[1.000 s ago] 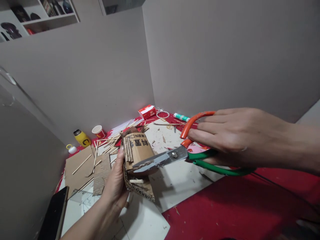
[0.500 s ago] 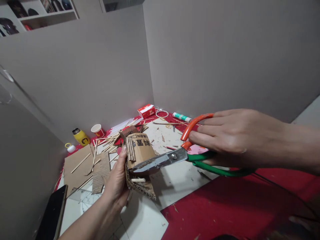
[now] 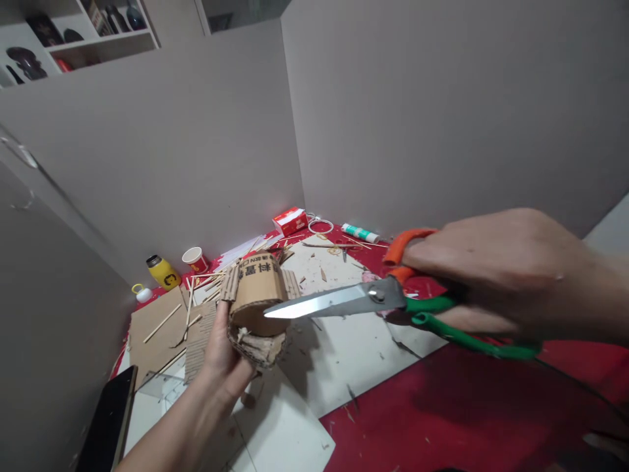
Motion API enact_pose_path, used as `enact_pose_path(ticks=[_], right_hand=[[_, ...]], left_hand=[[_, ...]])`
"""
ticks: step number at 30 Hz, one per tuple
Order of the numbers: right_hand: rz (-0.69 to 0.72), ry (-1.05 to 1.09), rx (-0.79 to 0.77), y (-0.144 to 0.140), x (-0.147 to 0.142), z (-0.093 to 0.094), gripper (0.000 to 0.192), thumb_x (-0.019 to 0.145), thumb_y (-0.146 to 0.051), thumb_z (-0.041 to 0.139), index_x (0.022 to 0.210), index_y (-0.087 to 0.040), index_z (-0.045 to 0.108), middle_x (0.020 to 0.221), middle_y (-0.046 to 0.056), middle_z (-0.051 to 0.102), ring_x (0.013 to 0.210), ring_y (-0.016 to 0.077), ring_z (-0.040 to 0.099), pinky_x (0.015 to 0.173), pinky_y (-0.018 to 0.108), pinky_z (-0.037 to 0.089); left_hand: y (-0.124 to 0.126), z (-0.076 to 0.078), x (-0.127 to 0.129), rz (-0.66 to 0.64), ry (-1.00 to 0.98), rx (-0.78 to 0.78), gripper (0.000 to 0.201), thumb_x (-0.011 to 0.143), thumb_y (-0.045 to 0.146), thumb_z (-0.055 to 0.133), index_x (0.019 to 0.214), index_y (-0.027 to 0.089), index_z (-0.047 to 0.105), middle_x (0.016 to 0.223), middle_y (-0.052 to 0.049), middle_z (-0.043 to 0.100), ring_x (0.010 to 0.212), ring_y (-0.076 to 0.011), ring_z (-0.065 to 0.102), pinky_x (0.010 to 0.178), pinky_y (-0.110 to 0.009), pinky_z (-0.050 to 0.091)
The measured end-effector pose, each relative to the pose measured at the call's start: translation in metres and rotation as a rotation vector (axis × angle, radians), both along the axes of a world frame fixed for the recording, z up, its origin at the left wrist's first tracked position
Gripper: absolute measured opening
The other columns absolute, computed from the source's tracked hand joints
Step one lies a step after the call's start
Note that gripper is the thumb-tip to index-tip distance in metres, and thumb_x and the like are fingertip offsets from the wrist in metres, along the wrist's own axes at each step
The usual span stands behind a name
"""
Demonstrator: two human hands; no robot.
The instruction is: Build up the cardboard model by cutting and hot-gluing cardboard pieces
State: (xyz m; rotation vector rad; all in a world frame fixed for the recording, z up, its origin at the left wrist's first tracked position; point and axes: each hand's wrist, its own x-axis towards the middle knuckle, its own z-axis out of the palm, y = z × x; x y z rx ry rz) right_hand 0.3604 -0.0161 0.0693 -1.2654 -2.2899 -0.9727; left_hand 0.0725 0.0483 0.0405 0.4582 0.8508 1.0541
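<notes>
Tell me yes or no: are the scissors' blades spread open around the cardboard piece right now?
No: the scissors in the right hand show their blades shut together, tip in front of the cardboard piece held by the left hand.

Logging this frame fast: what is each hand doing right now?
Left hand: closed on the cardboard piece.
Right hand: closed on the scissors, blades shut.

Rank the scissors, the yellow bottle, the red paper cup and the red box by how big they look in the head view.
1. scissors, largest, though nearest the camera
2. yellow bottle
3. red box
4. red paper cup
The last three look close in size, so their order is unsure.
</notes>
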Motion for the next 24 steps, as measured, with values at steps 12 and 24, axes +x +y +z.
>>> enact_pose_path(ticks=[12,24], right_hand=[[0.220,0.289,-0.227,-0.001,-0.011,-0.036,0.038,0.095,-0.055,0.047,0.077,-0.021,0.052,0.054,-0.002,0.053,0.044,0.0137,0.046,0.044,0.028,0.033],[0.263,0.377,-0.354,0.003,-0.022,-0.061,0.019,0.089,-0.038,0.053,0.085,-0.021,0.060,0.065,0.004,0.064,0.053,0.0187,0.059,0.050,0.031,0.040]], left_hand=[[0.003,0.004,-0.021,-0.021,-0.043,0.038,0.049,0.096,0.027,0.026,0.119,0.013,0.066,0.080,-0.017,0.075,0.064,-0.0247,0.073,0.055,-0.033,0.060],[0.000,0.016,-0.023,-0.002,-0.012,0.091,0.049,0.091,0.021,0.026,0.123,0.012,0.062,0.074,-0.015,0.074,0.052,-0.0224,0.070,0.045,-0.027,0.055]])
